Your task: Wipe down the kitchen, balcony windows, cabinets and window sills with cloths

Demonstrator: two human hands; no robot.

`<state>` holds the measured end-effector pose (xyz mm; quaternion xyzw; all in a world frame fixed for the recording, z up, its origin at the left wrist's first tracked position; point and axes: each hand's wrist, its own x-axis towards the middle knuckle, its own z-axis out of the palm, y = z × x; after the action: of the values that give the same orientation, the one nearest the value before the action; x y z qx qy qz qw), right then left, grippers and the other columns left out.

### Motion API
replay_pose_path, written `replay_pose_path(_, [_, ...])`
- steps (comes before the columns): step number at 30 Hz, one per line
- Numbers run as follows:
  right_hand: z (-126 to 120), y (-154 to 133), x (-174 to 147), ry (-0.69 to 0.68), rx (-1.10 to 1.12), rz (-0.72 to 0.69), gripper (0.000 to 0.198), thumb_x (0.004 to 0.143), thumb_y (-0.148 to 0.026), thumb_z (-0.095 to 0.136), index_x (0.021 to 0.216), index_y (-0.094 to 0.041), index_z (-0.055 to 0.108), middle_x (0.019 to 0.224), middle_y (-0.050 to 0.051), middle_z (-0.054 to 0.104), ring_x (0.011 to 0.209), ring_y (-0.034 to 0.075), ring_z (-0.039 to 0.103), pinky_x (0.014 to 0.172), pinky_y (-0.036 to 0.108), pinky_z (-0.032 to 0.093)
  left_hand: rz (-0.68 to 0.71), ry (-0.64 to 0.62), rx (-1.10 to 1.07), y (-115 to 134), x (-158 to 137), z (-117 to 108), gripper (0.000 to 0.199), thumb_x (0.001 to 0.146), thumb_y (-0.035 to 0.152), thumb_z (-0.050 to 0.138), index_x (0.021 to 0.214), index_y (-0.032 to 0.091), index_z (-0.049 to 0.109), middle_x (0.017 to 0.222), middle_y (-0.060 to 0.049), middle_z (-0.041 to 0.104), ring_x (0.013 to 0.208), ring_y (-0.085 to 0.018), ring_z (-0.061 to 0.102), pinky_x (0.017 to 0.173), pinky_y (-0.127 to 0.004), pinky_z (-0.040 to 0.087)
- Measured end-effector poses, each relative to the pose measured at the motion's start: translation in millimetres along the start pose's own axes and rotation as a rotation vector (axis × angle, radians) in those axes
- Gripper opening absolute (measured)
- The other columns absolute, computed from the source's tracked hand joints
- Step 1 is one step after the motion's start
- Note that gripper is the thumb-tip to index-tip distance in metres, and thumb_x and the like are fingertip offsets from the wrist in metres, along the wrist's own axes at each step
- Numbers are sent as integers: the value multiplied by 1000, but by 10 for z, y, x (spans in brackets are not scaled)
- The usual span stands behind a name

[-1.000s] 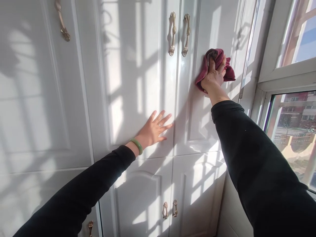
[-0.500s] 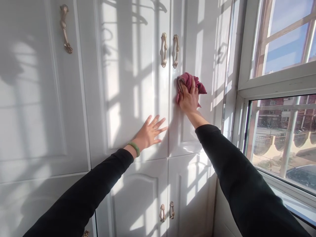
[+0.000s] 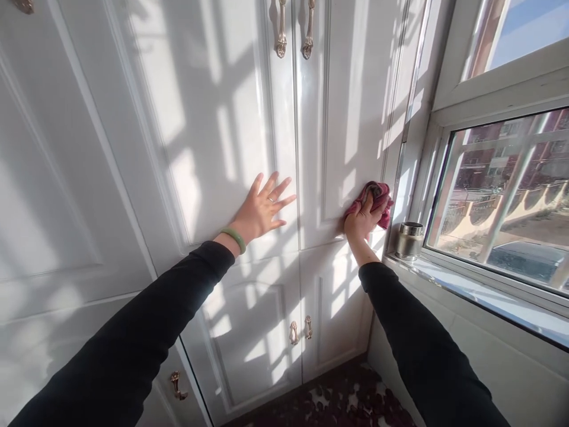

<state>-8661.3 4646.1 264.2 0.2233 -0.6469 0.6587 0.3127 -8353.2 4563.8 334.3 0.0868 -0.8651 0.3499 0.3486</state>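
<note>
My right hand [image 3: 361, 222] presses a bunched dark-pink cloth [image 3: 381, 204] against the lower right part of the right upper cabinet door [image 3: 340, 127], close to the door's outer edge. The fingers are partly hidden in the cloth's folds. On the left upper door [image 3: 213, 112] my left hand [image 3: 261, 209] lies flat with fingers spread, holding nothing. It wears a ring and a green bangle [image 3: 234, 238]. Two ornate metal handles, a left one [image 3: 281, 29] and a right one [image 3: 308, 29], flank the seam above my hands.
To the right is a window [image 3: 511, 196] with a white sill [image 3: 471, 290]. A metallic jar [image 3: 409, 240] stands on the sill's near corner, close to the cloth. Lower doors carry small handles [image 3: 293, 333]. A dark patterned floor covering [image 3: 338, 397] shows below.
My right hand has slid the cloth down and to the right across the door. The view has tipped downward, bringing the jar and floor into sight. My left hand stays spread on its door.
</note>
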Motion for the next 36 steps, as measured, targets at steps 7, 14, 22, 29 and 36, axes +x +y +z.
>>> replay_pose_path(7, [-39, -547, -975, -145, -109, -336, 61, 107, -38, 27, 164, -34, 46, 179, 9, 25, 163, 37, 29, 125, 67, 33, 1, 7, 5, 14, 19, 0, 74, 100, 70, 37, 169, 44, 32, 182, 9, 16, 170, -32, -2, 134, -62, -15])
replay_pose_path(14, [-174, -1188, 174, -203, -57, -514, 66, 103, -45, 47, 167, -32, 39, 180, 7, 22, 161, 38, 28, 130, 66, 24, 0, -22, 45, 27, 18, -24, 74, 99, 70, 41, 168, 42, 37, 181, 9, 21, 170, -33, -2, 135, -62, -14])
replay_pose_path(22, [-77, -394, -793, -130, -74, -508, 59, 102, -31, 35, 158, -26, 54, 178, 10, 25, 160, 38, 31, 128, 65, 29, 0, -19, -70, 22, 29, -13, 86, 93, 86, 33, 169, 46, 28, 181, 15, 14, 170, -31, -9, 133, -62, -20])
replay_pose_path(29, [-191, 653, -1305, -284, -84, -243, 59, 98, -34, 37, 152, -24, 58, 175, 17, 30, 162, 40, 30, 124, 69, 36, 6, -3, -60, -3, 48, 2, 85, 94, 84, 36, 169, 46, 31, 182, 13, 11, 170, -30, -9, 132, -61, -22])
replay_pose_path(36, [-88, 311, -1460, -168, -11, 133, 69, 98, -32, 39, 166, -20, 40, 177, 23, 20, 159, 48, 31, 120, 73, 38, -7, -48, -14, 69, 8, -69, 81, 94, 72, 54, 168, 43, 35, 182, 11, 12, 170, -34, -5, 134, -65, -13])
